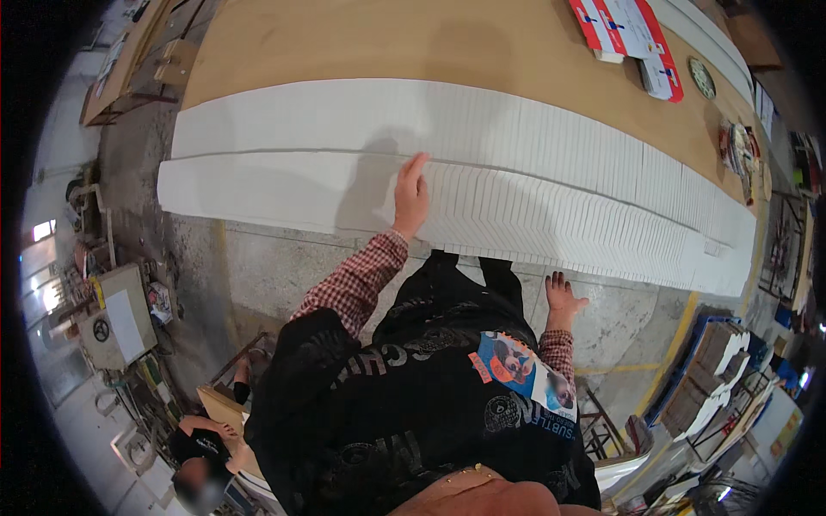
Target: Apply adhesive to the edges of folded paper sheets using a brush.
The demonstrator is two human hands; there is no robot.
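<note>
Two long rows of overlapping white sheets, which look like paper or thin card, run side by side across the table: a far row [344, 112] and a near row [275, 185]. Toward the right their stepped edges show as many fine ridges. My left hand [411, 202] is over the near row around its middle, fingers stretched toward the seam between the rows and holding nothing; whether it presses on the sheets I cannot tell. Off the table's near edge, to the right, my right hand [564, 301] hangs with its fingers spread, apart from the sheets.
Brown board [301, 43] covers the table beyond the rows. At the far right lie red-and-white printed cartons [624, 34], a round patterned object [701, 77] and a pile of small items [740, 155]. Stacked boards [710, 370] stand behind at right; another person [202, 447] is at lower left.
</note>
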